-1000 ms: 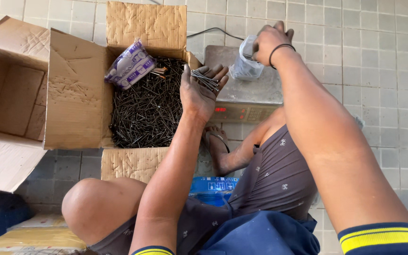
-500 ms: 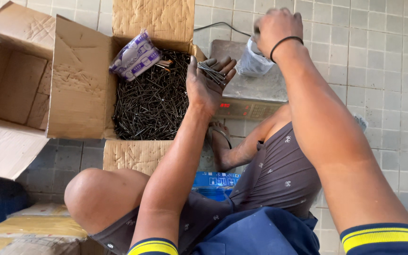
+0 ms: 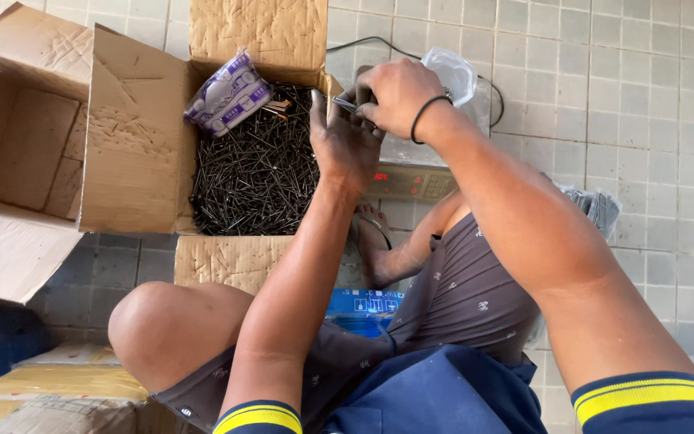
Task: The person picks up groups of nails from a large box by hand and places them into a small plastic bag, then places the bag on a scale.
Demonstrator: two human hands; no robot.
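Two hands meet just above the scale [image 3: 411, 181]. Our left hand [image 3: 345, 141] is turned palm up and cupped, with a small bunch of nails [image 3: 345, 102] lying across its fingers. Our right hand [image 3: 395, 92], a black band round its wrist, is closed over the fingertips of the left, pinching at that bunch; we cannot tell how many nails it has between its fingers. Just beyond the right hand's knuckles a clear plastic bag [image 3: 453, 71] stands on the scale's platform, its mouth open upward, touching or nearly touching the hand.

To the left of the left hand sits an open cardboard box [image 3: 134, 145], its bottom thick with loose dark nails [image 3: 255, 173]; a purple and white packet [image 3: 226, 95] lies on the pile at the far corner. Further left another cardboard box [image 3: 18, 153] is open, and nothing shows inside it. To the right of our right forearm, on the tiled floor [image 3: 652, 112], lies what looks like a filled bag of nails [image 3: 600, 207].

As far as we can judge, the weighing out is midway: one bag seems done, the bag on the scale is being topped up by pinches, and most of the box's pile is left.
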